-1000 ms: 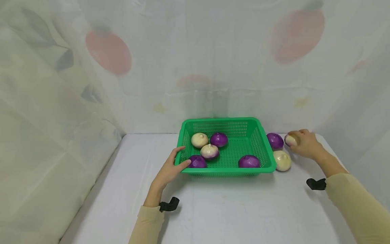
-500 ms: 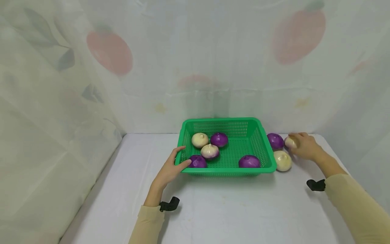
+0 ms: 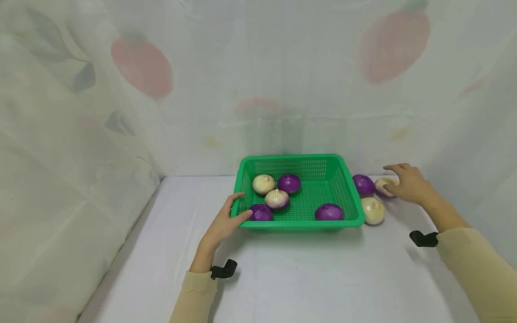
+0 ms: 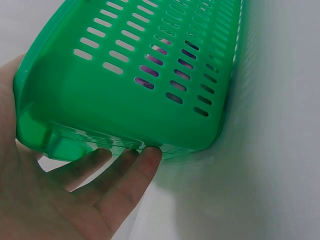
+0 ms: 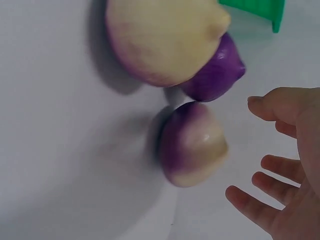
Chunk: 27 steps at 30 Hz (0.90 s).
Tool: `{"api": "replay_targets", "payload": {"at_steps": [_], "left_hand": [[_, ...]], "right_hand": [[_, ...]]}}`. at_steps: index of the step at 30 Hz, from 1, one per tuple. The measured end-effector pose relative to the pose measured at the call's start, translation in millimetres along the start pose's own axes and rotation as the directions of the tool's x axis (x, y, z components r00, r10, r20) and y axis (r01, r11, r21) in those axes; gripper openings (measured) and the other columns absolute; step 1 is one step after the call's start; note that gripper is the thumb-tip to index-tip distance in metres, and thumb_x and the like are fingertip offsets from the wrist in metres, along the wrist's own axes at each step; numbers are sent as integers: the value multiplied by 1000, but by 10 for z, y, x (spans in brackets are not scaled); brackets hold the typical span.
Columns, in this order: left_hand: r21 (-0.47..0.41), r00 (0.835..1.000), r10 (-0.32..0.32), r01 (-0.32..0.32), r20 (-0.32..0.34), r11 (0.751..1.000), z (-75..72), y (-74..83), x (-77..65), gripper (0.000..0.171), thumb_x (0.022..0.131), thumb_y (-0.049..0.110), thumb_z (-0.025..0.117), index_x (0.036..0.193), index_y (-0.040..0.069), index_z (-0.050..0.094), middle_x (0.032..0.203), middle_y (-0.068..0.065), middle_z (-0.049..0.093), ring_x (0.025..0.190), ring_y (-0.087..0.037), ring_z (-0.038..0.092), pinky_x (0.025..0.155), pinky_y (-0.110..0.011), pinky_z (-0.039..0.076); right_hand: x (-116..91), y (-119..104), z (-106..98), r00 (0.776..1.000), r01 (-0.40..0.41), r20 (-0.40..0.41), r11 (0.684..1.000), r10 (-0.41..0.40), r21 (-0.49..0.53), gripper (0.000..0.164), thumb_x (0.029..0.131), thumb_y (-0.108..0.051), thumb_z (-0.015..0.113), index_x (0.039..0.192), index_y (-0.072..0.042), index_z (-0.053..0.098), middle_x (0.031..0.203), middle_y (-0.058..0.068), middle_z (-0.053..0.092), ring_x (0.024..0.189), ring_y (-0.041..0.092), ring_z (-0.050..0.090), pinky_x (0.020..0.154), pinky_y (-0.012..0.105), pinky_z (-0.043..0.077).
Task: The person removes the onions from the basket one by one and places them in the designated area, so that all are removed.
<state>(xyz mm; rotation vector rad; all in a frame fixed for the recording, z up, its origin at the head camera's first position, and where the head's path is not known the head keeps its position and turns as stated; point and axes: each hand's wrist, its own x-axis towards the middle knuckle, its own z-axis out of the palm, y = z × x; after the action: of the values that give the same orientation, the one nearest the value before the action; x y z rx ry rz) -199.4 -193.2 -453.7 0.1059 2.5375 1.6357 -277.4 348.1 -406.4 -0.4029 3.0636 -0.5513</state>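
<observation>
My left hand (image 3: 222, 223) holds the left end of a green plastic basket (image 3: 303, 225), with the thumb over the rim and several fingers on the outer wall. In the left wrist view, the fingertips (image 4: 150, 155) touch the perforated side. My right hand (image 3: 409, 185) hovers with spread fingers just above a purple-and-cream onion (image 5: 195, 145) on the table and holds nothing. Close to that onion lie a purple onion (image 3: 364, 185) and a cream onion (image 3: 373, 211), both beside the basket's right wall. The right wrist view shows a gap between hand and onions.
Inside the basket lie several onions: a cream one (image 3: 264, 184), a purple one (image 3: 289, 183), a cream-and-purple one (image 3: 277, 199), a purple one at the left front (image 3: 261, 212) and another at the right front (image 3: 329, 212). A printed curtain (image 3: 282, 89) hangs behind the white table (image 3: 299, 278).
My right hand has let go of the purple-and-cream onion and drawn slightly up and right, with its fingers spread. The left hand and the basket have stayed in place.
</observation>
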Motion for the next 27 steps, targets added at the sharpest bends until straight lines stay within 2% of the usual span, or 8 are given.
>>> {"api": "replay_targets", "payload": {"at_steps": [9, 16, 24, 27], "left_hand": [[1, 1000, -4, 4, 1, 1000, -6, -4, -1, 66, 95, 44, 71, 151, 41, 36, 161, -8, 31, 146, -34, 31, 112, -67, 27], [-1, 1000, 3, -3, 7, 1000, -4, 17, -4, 66, 97, 41, 70, 152, 38, 35, 164, -8, 26, 149, -35, 25, 113, -68, 24], [7, 1000, 3, -3, 8, 1000, -2, 37, -2, 65, 97, 42, 69, 152, 39, 34, 164, -8, 26, 150, -35, 24, 113, -68, 24], [7, 1000, 0, 0, 6, 1000, -1, 35, -1, 66, 97, 41, 69, 153, 37, 35, 163, -9, 27, 149, -35, 25, 113, -68, 24]], "right_hand": [[14, -271, -176, 997, 63, -56, 997, -61, 33, 60, 95, -24, 70, 143, 4, 47, 144, 39, 35, 127, 65, 32, 96, 79, 32], [-3, -521, -279, 986, 137, -104, 988, -130, 69, 55, 92, -17, 72, 139, 3, 52, 142, 35, 41, 128, 61, 36, 99, 77, 32], [-29, -788, -357, 982, 173, -82, 982, -168, 69, 54, 92, -19, 71, 140, 0, 53, 145, 31, 41, 134, 56, 34, 103, 74, 31], [-38, -859, -365, 975, 209, -87, 976, -203, 66, 54, 92, -18, 72, 140, 0, 53, 144, 31, 42, 133, 55, 36, 104, 73, 31]]}}
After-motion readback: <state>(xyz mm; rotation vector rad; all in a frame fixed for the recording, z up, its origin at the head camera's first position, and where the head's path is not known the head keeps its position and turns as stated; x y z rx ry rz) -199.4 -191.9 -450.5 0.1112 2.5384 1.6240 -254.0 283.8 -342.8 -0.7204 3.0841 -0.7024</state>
